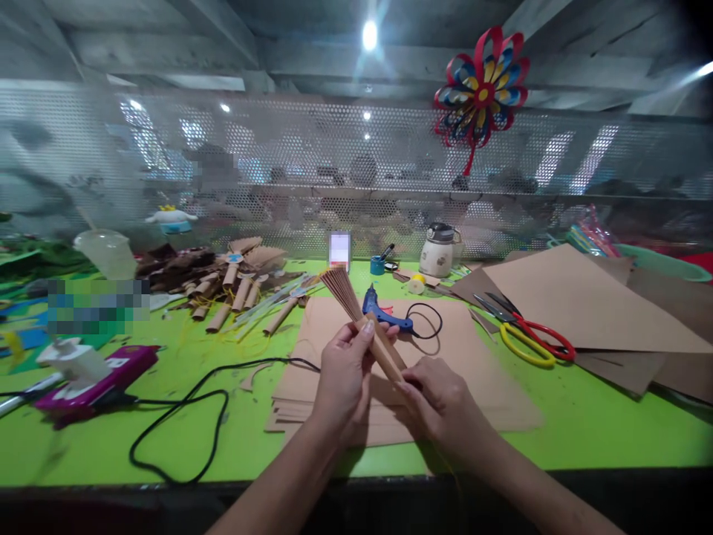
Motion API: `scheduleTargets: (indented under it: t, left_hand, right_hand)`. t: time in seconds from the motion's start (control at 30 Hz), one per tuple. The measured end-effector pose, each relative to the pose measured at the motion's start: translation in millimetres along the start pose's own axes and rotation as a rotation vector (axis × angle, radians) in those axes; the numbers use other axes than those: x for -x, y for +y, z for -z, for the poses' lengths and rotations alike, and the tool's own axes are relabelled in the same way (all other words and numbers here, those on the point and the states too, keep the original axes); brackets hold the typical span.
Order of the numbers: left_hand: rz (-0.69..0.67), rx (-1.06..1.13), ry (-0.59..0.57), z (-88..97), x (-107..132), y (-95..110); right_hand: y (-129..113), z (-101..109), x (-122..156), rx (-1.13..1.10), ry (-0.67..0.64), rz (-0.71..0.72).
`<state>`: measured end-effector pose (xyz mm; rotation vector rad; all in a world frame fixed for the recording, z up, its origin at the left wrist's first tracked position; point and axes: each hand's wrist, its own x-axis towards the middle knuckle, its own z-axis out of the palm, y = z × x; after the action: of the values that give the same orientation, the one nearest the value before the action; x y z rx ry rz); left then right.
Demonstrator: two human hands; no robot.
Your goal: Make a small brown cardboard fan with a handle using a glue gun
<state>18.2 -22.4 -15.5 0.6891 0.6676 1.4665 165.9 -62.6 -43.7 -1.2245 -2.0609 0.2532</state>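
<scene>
Between my two hands is a brown paper piece (344, 294), pleated and fanned at its far end and narrowing to a flat folded strip towards me. My left hand (346, 368) pinches it around the middle, thumb on top. Lower down, the fingers of my right hand (440, 397) close on the strip's near end. A stack of brown kraft paper sheets (490, 386) lies under both hands. Just beyond them a blue hot glue gun (390, 318) rests on the stack, its black cord looping to the right.
Red and yellow-handled scissors (529, 338) lie at the right by large brown sheets (590, 297). Rolled paper pieces (239, 293) are heaped back left. A purple power strip (100, 383) with a black cord sits left. A jug (437, 251) stands at the back before a perforated metal screen (290, 171).
</scene>
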Motion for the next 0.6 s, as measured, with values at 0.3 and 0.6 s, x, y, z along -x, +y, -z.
scheduleTargets:
  t: [0.3, 0.6]
  left_hand:
    - [-0.057, -0.016, 0.088, 3.5, -5.6, 1.1]
    - [-0.048, -0.031, 0.029, 2.5, -5.0, -1.2]
  right_hand:
    - [11.1, -3.9, 3.2, -0.237, -0.252, -0.302]
    - [9.0, 23.2, -23.3, -0.639, -0.274, -0.264]
